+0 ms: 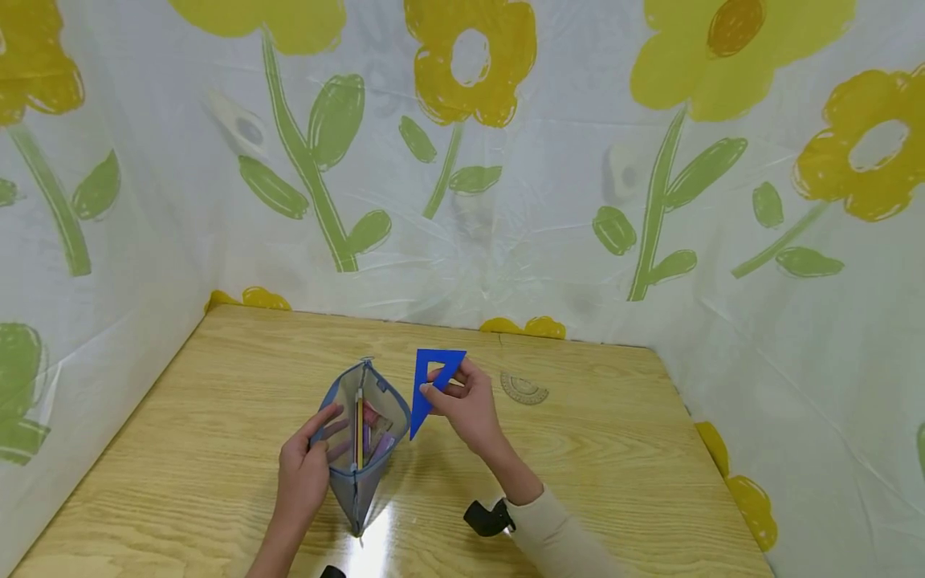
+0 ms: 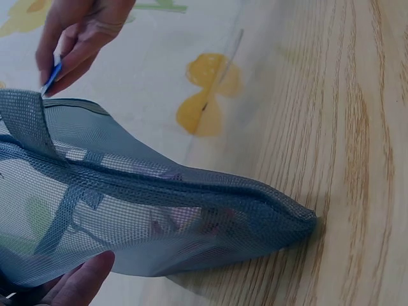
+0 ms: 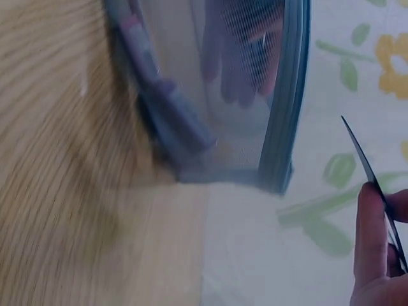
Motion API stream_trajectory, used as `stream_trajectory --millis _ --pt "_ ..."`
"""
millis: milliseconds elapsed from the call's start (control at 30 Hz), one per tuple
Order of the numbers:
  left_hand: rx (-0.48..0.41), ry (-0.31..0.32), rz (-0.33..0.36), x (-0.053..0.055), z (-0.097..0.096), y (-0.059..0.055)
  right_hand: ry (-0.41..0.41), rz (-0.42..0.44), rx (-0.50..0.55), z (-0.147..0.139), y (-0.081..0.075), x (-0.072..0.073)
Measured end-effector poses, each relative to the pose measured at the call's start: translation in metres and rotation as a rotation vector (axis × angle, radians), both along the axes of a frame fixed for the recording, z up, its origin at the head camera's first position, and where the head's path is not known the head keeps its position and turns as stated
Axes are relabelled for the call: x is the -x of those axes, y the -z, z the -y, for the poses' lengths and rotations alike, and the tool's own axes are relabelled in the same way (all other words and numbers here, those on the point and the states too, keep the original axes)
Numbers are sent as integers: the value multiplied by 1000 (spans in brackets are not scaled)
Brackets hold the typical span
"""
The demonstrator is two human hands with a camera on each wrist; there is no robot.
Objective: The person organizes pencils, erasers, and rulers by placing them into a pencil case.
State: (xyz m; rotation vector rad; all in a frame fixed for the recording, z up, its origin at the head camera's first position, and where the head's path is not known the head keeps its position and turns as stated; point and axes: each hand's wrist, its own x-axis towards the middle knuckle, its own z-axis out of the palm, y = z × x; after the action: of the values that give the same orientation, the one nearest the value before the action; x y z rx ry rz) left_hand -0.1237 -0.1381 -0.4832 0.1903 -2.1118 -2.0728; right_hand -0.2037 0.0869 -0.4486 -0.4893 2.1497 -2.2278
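A grey-blue mesh pencil pouch (image 1: 356,499) is held upright over the wooden table with its zip mouth spread wide. My left hand (image 1: 302,470) grips its left side, and some fingers show through the mesh in the right wrist view. Inside the pouch lie a yellow-and-black pencil (image 1: 359,425) and several pink and purple items whose kinds are hard to tell. Just right of the mouth, my right hand (image 1: 471,409) pinches a blue triangular set square (image 1: 447,370) between thumb and fingers. The set square's lower tip is close to the pouch's right rim; I cannot tell if they touch.
A clear protractor (image 1: 524,390) lies flat on the wooden table (image 1: 614,466), right of my right hand. White sheets with printed yellow flowers (image 1: 477,273) rise along the table's back and both sides. A black wrist camera (image 1: 486,520) sits at my right sleeve.
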Motion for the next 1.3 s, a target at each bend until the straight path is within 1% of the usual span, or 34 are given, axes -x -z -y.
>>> stream_trajectory --millis 100,233,533,767,1000,1200,1300 --pt "-7 0 -4 0 -1 0 11 -40 7 13 -2 -5" --pt "-15 1 -9 1 -2 -1 34 -82 -13 29 -3 -9" --pt "-8 6 -6 1 -3 -2 59 -90 -89 54 6 -20" --pt "-8 2 -1 1 -4 -3 40 -103 -120 59 9 -25" --pt "-2 -8 -2 1 -3 -3 27 -64 -160 60 10 -28" --pt "-13 0 -6 0 -2 -4 16 -40 -171 60 8 -31" --pt "-21 1 -12 0 -2 -4 11 -44 -183 59 7 -32"
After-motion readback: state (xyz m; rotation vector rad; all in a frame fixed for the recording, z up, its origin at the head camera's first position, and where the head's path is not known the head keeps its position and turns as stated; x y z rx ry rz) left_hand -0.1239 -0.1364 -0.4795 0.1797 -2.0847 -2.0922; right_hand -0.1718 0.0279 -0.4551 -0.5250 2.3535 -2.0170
